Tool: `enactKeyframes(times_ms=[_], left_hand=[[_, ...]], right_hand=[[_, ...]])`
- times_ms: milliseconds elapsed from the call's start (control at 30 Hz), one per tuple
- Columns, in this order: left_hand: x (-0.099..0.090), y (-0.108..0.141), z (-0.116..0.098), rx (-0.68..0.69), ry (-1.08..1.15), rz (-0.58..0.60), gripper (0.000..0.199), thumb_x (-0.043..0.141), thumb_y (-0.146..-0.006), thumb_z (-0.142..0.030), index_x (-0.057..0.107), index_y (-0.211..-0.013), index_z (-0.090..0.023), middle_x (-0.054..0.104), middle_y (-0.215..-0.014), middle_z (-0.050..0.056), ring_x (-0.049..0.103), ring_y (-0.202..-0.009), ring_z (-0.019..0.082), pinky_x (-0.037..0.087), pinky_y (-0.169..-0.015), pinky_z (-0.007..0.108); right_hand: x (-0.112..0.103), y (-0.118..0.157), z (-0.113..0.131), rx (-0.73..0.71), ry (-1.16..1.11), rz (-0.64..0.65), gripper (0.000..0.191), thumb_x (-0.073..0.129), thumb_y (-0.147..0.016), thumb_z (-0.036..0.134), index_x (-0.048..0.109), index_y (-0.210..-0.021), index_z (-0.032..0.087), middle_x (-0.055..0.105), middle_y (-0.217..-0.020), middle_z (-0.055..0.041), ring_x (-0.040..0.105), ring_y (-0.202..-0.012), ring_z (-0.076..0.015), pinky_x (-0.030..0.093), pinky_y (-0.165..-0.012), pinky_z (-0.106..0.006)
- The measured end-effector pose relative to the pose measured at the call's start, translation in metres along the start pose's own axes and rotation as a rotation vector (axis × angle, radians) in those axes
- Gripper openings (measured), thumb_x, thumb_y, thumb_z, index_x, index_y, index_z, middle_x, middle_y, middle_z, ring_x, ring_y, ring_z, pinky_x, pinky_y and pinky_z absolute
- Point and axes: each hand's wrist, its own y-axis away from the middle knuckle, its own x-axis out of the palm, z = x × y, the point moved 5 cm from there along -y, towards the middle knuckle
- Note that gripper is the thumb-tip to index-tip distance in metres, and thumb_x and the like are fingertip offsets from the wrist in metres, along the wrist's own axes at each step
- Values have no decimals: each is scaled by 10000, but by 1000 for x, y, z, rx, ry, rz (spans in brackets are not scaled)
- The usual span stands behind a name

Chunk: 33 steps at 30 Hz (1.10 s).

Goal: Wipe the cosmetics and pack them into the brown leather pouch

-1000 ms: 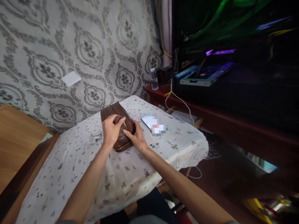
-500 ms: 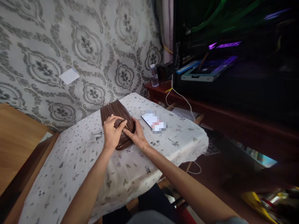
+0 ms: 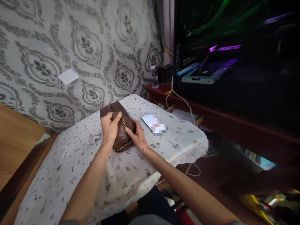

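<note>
A brown leather bag point(image 3: 122, 136) with gold-coloured metal trim lies on the patterned tablecloth point(image 3: 131, 175). My left hand point(image 3: 109, 127) pinches a brown leather tab or flap point(image 3: 115, 115) on top of the bag, thumb against the fingers. A gold zip or clasp point(image 3: 123, 121) shows just beside that thumb. Around the bag's right side curls my right hand point(image 3: 139, 136), its thumb pressed on the leather close to the metal piece. Its other fingers are partly hidden behind the bag. To the right of the bag lies a phone point(image 3: 150, 122) with its screen lit and partly blurred.
A clear plastic bottle point(image 3: 154, 77) stands on the dark red desk point(image 3: 161, 89) behind the table. A large dark glossy panel point(image 3: 234, 100) rises at right, with a white cable point(image 3: 182, 95) hanging before it. The patterned wall point(image 3: 93, 62) borders the table's far side.
My left hand has lifted the leather tab up and back, away from my right thumb. More of the gold fastening and the bag's front now shows. My right hand stays almost in place.
</note>
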Motion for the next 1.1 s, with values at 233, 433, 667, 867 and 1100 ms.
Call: enactKeyframes(times_ms=[233, 433, 667, 867, 1100], left_hand=[[6, 6, 2, -101, 98, 9, 284, 717, -784, -402, 626, -644, -172, 604, -621, -23, 537, -608, 129, 403, -619, 250], [-1, 14, -13, 95, -174, 119, 201, 685, -831, -331, 633, -704, -184, 579, -754, -2, 575, -744, 166, 452, -734, 290], [-6, 21, -14, 261, -614, 174, 338, 719, -800, -182, 613, -1121, -204, 525, -1087, 69, 532, -1110, 284, 455, -1002, 436], [2, 18, -14, 326, -752, 313, 399, 656, -846, -142, 544, -1221, -216, 490, -1141, 88, 494, -1135, 302, 445, -1019, 475], [5, 14, -18, 345, -830, 390, 404, 626, -835, -128, 518, -1216, -209, 475, -1146, 93, 489, -1083, 301, 463, -953, 452]], right_hand=[[1, -1, -1, 45, -85, -1, 648, 684, -819, 604, 529, -1339, 250, 598, -1359, -108, 540, -1287, -301, 398, -1137, -506], [0, -6, -3, 73, -130, 12, 712, 730, -760, 615, 535, -1321, 222, 612, -1315, -123, 569, -1248, -295, 426, -1116, -481], [-4, -6, -2, 37, -91, 6, 611, 704, -807, 599, 593, -1297, 251, 656, -1297, -96, 600, -1215, -280, 455, -1086, -470], [-5, -1, 4, 3, 35, -43, 540, 596, -902, 562, 611, -1330, 234, 644, -1358, -114, 574, -1274, -305, 399, -1135, -513], [-6, -2, 8, -32, 84, -58, 504, 582, -918, 550, 632, -1304, 229, 674, -1308, -120, 602, -1226, -309, 432, -1098, -509]])
